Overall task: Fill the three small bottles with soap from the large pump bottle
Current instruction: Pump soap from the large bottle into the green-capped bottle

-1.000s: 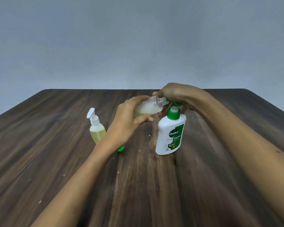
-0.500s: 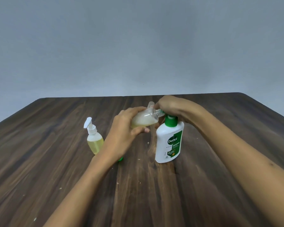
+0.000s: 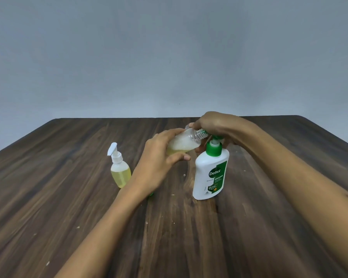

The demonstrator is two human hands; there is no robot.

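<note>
My left hand (image 3: 159, 159) grips a small clear bottle (image 3: 184, 142), tilted on its side, its threaded neck held at the nozzle of the large white pump bottle (image 3: 210, 173). Yellow soap lies along its lower side. My right hand (image 3: 213, 124) covers the green pump head, fingers curled over it. Something whitish shows behind the right hand's fingers; I cannot tell what. A second small bottle (image 3: 120, 171) with a white pump and yellow soap stands upright to the left. A green bit (image 3: 150, 194) peeks from under my left wrist.
All of this is on a dark wooden table (image 3: 68, 197) scattered with small pale crumbs. Its far edge runs just behind my hands, with a plain grey wall beyond.
The pump collar sits higher on its stem than half a second ago. The view has shifted slightly. Both hands keep the same hold.
</note>
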